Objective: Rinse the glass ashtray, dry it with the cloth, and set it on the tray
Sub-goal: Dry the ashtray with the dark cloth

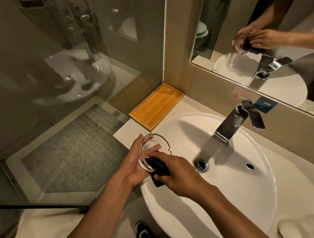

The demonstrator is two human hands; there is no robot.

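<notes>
Ashtray (154, 149) tilted on edge in left hand (136, 166), mouth turned so right hand (179, 171), clenched on dark cloth (159, 169), reaches inside; tray (156, 106) waits at twelve o'clock.

Clear glass ashtray (154, 151), black cloth (159, 169), honey-yellow wooden tray (156, 106), white sink (244, 196), chrome tap (238, 119).

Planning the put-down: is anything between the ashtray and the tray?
Nothing visible. The tray lies bare on the counter beyond the ashtray, which the left hand holds over the sink's left rim.
</notes>
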